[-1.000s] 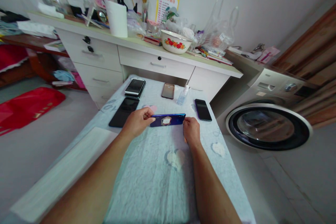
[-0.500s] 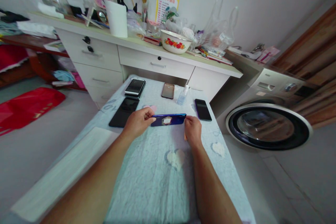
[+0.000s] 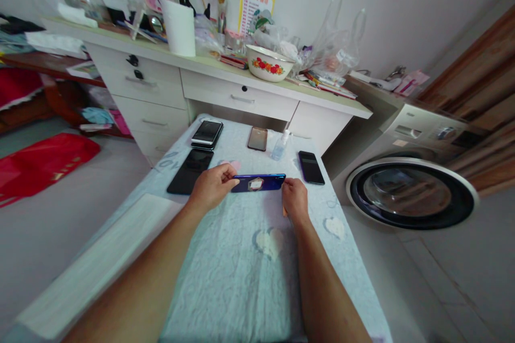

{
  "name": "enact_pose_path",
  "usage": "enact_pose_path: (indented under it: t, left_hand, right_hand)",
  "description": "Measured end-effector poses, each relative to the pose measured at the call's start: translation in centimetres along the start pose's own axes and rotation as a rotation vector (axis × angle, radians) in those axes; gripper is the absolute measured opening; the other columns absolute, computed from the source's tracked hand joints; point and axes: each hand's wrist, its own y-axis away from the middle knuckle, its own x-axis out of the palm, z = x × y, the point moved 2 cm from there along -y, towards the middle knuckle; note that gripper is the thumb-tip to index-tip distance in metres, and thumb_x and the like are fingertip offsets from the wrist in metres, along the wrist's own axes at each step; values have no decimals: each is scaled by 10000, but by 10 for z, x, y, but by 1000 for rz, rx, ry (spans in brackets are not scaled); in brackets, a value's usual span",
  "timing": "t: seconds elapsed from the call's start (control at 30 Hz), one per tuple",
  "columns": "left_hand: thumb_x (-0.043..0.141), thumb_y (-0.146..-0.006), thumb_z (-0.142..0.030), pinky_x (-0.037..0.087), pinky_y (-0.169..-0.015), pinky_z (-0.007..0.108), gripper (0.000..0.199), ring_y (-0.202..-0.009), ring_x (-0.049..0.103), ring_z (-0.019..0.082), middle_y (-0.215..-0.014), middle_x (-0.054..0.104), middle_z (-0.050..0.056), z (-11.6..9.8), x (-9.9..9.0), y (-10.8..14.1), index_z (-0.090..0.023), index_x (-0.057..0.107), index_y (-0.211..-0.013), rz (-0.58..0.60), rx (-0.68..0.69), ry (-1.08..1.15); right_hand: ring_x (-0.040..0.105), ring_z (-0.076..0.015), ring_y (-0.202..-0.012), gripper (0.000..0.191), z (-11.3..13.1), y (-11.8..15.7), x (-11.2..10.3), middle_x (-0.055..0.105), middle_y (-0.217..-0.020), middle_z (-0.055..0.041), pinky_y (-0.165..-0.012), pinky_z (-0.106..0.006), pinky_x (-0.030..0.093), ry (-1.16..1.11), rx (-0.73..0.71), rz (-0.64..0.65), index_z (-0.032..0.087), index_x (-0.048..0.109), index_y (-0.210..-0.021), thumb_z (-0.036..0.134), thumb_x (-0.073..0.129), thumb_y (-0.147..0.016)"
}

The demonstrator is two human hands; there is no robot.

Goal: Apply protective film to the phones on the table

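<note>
A blue phone [image 3: 267, 183] is held on its long side above the table, its back with a round-cornered sticker facing me. My left hand [image 3: 211, 185] pinches its left end between thumb and fingers. At the phone's right end is my right hand [image 3: 295, 198], closed, its fingertips against the edge. A small orange piece [image 3: 285, 210] sticks out below those fingers; its kind is hidden. Near my left hand lies a black tablet [image 3: 190, 172]. Beyond the phone are a brown phone case [image 3: 257, 139] and a clear spray bottle [image 3: 280, 144]. Another dark phone [image 3: 311, 168] lies to the right.
Stacked phones [image 3: 207, 133] sit at the table's far left corner. The table wears a pale blue cloth [image 3: 237, 273]. Behind it stands a white desk [image 3: 241, 97] with a flowered bowl [image 3: 269, 62]. A washing machine [image 3: 410, 193] is on the right.
The right hand, with the orange piece, has shifted very slightly at the phone's right end. The left hand and the phone stay nearly still.
</note>
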Motion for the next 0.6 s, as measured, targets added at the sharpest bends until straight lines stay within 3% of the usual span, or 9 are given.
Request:
enact_pose_path:
  t: [0.13, 0.3, 0.6]
  left_hand:
    - [616, -734, -320, 407, -610, 238, 116, -636, 593, 133, -679, 639, -34, 2, 0, 0, -208, 588, -745, -30, -8, -25]
    - [605, -752, -344, 392, -591, 230, 134, -658, 595, 134, -707, 648, -33, 6, 3, 0, -215, 599, -787, -52, -12, -25]
    - [612, -740, -338, 420, -618, 237, 133, -646, 601, 134, -689, 641, -37, -1, 2, 2, -213, 587, -775, -89, -26, -1]
  right_hand:
    - [576, -157, -691, 330, 1, 1, 0, 674, -723, -72, -650, -230, 364, 91, 8, 51, 158, 754, -809, 146, 424, -817]
    - [593, -168, -747, 305, -1, -1, 3, 698, -823, -92, -666, -236, 358, 164, -10, 68, 165, 753, -810, 125, 450, -799]
    - [601, -173, -709, 301, 4, 1, -1, 702, -766, -91, -640, -247, 351, 185, 2, 85, 174, 744, -741, 131, 450, -796]
